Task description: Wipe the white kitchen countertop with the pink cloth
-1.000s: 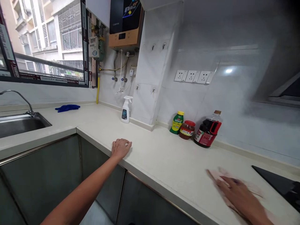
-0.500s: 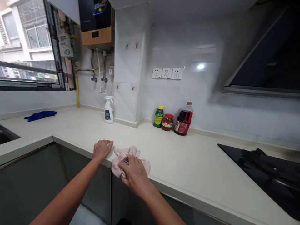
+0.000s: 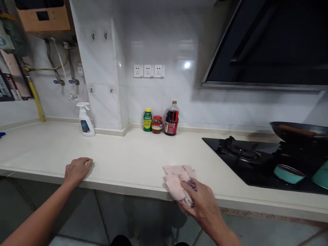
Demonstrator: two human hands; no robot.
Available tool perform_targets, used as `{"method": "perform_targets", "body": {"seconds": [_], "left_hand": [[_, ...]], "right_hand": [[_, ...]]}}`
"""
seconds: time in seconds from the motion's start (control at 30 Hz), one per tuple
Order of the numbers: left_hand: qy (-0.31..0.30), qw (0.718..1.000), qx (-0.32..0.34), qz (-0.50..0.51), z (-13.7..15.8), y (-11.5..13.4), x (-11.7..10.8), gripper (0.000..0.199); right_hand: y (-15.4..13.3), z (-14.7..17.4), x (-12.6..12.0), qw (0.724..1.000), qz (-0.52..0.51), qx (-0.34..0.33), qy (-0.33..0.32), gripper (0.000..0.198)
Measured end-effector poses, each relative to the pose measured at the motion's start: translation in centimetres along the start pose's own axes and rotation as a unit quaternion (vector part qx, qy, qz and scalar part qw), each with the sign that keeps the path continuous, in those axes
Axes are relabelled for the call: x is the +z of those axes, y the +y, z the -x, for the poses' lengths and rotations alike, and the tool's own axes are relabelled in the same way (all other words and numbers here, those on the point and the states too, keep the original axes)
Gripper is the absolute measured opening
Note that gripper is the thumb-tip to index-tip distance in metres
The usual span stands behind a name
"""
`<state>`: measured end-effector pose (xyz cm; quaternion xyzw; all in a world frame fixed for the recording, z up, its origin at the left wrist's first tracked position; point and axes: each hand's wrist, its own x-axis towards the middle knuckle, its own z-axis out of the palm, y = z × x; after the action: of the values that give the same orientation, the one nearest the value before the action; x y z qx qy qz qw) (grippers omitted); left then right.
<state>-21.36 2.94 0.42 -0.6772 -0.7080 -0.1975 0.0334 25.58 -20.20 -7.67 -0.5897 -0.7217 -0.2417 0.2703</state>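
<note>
The counter (image 3: pixel 133 160) runs left to right, with a black hob (image 3: pixel 246 160) set in at its right end and a wok (image 3: pixel 299 131) on it. At the back edge stand a spray bottle (image 3: pixel 85 119) and three bottles (image 3: pixel 160 119). The left hand (image 3: pixel 77 169) lies flat and open on the front edge. The right hand (image 3: pixel 202 203) grips a bunched pink cloth (image 3: pixel 176 181) at the front edge, its long axis running from the edge toward the back wall.

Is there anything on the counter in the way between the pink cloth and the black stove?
No. The right hand presses the pink cloth at the counter's front edge, and the strip from there to the stove looks bare. The bottles stand back by the wall.
</note>
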Motion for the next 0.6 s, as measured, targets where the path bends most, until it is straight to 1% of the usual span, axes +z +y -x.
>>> {"method": "perform_targets", "body": {"seconds": [0.1, 0.17, 0.23, 0.3, 0.33, 0.4, 0.43, 0.5, 0.53, 0.6], "left_hand": [[-0.012, 1.0, -0.007, -0.015, -0.2, 0.1, -0.1, 0.049], [-0.019, 1.0, -0.006, -0.023, -0.3, 0.1, -0.1, 0.047], [-0.023, 0.999, -0.007, -0.026, -0.5, 0.0, 0.0, 0.046], [-0.03, 0.999, -0.015, -0.034, -0.8, 0.0, 0.0, 0.045], [-0.036, 0.998, -0.021, -0.04, -1.0, 0.0, 0.0, 0.046], [-0.05, 0.997, -0.03, -0.056, -1.2, 0.1, 0.0, 0.048], [-0.054, 0.996, -0.032, -0.061, -1.2, 0.1, -0.1, 0.049], [-0.053, 0.996, -0.031, -0.065, -1.3, 0.1, 0.0, 0.051], [-0.051, 0.996, -0.03, -0.067, -1.3, 0.1, 0.0, 0.053], [-0.047, 0.996, -0.03, -0.073, -1.3, -0.1, 0.1, 0.055]], "right_hand": [[6.4, 4.3, -1.7, 0.999, 0.049, 0.013, -0.006, 0.051], [9.5, 6.9, -2.5, 0.996, 0.085, 0.033, 0.008, 0.047], [11.0, 8.8, -2.9, 0.993, 0.101, 0.06, 0.025, 0.045], [10.6, 9.4, -2.8, 0.991, 0.096, 0.086, 0.036, 0.043], [9.7, 9.1, -2.7, 0.991, 0.09, 0.096, 0.038, 0.043], [6.7, 7.4, -1.9, 0.993, 0.069, 0.095, 0.034, 0.044], [4.6, 5.9, -1.3, 0.995, 0.055, 0.083, 0.032, 0.046], [-0.3, 2.5, 0.4, 0.999, 0.008, 0.016, 0.028, 0.057], [-3.0, 0.6, 1.4, 0.999, -0.007, -0.011, 0.047, 0.057], [-8.4, -2.9, 3.7, 0.993, -0.023, -0.043, 0.108, 0.047]]}}
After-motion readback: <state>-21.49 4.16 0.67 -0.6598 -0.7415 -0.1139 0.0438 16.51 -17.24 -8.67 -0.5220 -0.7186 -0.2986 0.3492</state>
